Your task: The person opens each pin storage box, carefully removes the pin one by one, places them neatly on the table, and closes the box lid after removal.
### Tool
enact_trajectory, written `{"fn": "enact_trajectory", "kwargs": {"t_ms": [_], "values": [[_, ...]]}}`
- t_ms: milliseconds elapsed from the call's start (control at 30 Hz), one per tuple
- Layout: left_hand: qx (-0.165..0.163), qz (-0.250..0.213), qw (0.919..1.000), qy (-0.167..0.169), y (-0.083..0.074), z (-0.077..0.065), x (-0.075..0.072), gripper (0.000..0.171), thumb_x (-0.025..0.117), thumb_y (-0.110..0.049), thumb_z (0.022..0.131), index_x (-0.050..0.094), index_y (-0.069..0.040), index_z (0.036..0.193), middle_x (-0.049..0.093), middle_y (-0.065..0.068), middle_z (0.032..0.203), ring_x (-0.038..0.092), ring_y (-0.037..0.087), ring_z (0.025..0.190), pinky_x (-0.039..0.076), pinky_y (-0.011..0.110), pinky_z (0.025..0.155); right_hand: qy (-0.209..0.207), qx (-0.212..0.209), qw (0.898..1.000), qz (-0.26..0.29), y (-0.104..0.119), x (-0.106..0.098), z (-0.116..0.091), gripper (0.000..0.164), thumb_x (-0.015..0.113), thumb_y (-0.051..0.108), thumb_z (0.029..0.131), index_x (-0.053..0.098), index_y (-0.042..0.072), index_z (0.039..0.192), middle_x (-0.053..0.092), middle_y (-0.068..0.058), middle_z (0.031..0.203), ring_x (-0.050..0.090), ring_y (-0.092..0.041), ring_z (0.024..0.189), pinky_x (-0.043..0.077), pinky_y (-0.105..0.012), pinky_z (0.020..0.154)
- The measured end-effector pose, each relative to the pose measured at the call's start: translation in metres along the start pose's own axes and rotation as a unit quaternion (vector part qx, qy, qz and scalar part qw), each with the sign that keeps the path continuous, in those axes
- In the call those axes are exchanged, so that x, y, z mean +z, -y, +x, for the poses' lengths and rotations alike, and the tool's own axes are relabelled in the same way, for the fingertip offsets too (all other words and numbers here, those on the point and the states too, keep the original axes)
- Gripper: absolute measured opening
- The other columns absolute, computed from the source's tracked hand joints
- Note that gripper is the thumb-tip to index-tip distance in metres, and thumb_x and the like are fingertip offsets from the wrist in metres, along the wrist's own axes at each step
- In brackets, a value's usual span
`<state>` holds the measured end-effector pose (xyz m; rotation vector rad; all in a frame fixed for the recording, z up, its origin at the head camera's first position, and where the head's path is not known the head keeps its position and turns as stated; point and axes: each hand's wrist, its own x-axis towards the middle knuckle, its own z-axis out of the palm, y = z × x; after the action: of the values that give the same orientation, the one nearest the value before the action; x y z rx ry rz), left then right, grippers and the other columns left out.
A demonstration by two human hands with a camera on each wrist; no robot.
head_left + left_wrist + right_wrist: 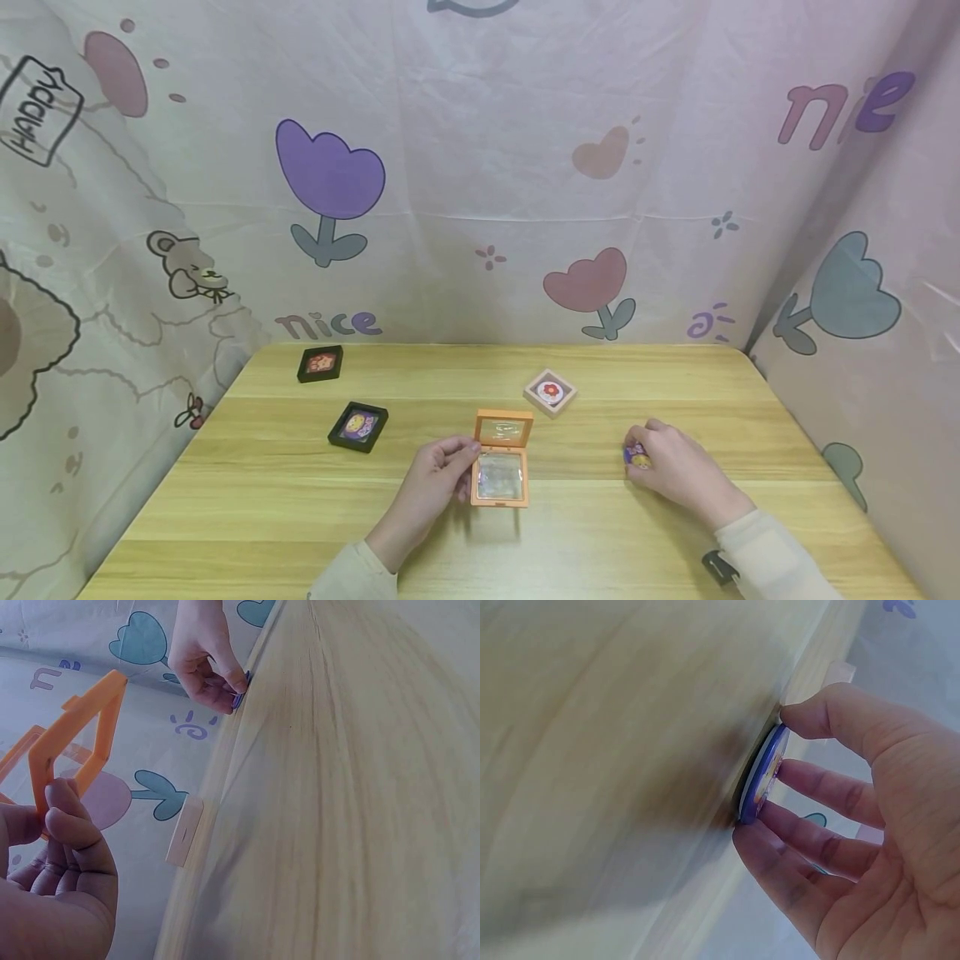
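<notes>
My left hand [435, 479] pinches the left side of an orange hinged display frame [500, 506], raised above the table with its lid swung up. Clear film [501, 477] spans its two windows. In the left wrist view the frame's two halves [79, 735] stand apart at an angle, thumb and fingertips at one corner. On the right, my right hand [678, 471] grips a round purple pin badge [637, 456] with a yellow picture. The right wrist view shows thumb and fingers around the edge of the badge [765, 774], which lies low at the tabletop.
A pale pink frame [550, 408] holding a red-flower badge sits behind the orange one. At the left lie two black frames, one [358, 442] with a purple-and-yellow badge, the other [320, 377] with a reddish one. Patterned cloth [450, 167] hangs around the wooden table [262, 500].
</notes>
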<state>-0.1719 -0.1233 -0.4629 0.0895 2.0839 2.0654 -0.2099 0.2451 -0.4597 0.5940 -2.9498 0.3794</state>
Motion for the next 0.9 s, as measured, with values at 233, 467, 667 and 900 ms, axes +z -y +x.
{"fn": "enact_trajectory", "kwargs": {"t_ms": [233,467,667,900], "values": [[-0.001,-0.001,1.0000,-0.004,0.0001,-0.0002,-0.0001,0.032,0.064,-0.021,0.108,0.069,0.006,0.125,0.070,-0.004,0.079,0.056,0.007,0.063,0.050,0.017,0.058,-0.004,-0.006,1.000,-0.002,0.0003,0.0008,0.0001,0.026,0.088,0.019,0.080,0.077,0.012,0.102,0.067,0.001,0.092,0.066,-0.016,0.080,0.064,-0.045,0.077],[-0.001,-0.005,1.0000,-0.001,-0.0014,0.0001,0.0010,0.032,0.063,-0.020,0.108,0.068,0.007,0.125,0.072,-0.003,0.080,0.056,0.006,0.063,0.050,0.017,0.058,-0.011,-0.011,1.000,-0.008,0.0003,-0.0001,-0.0009,0.024,0.087,0.018,0.080,0.077,0.013,0.100,0.067,0.001,0.090,0.065,-0.014,0.079,0.064,-0.042,0.076],[-0.002,-0.007,1.0000,-0.001,-0.0006,0.0009,0.0009,0.031,0.063,-0.019,0.108,0.068,0.007,0.125,0.072,-0.003,0.080,0.056,0.006,0.062,0.050,0.017,0.058,-0.007,-0.011,1.000,-0.005,0.0008,-0.0007,-0.0008,0.026,0.087,0.021,0.081,0.077,0.013,0.103,0.067,0.001,0.092,0.065,-0.014,0.080,0.064,-0.044,0.077],[-0.001,-0.004,1.0000,-0.002,0.0007,0.0007,0.0000,0.032,0.063,-0.020,0.108,0.069,0.006,0.125,0.070,-0.005,0.078,0.056,0.006,0.062,0.051,0.017,0.059,-0.013,-0.013,1.000,-0.007,0.0023,-0.0007,-0.0003,0.027,0.088,0.023,0.080,0.077,0.013,0.103,0.066,0.002,0.092,0.065,-0.013,0.080,0.064,-0.041,0.076]]}}
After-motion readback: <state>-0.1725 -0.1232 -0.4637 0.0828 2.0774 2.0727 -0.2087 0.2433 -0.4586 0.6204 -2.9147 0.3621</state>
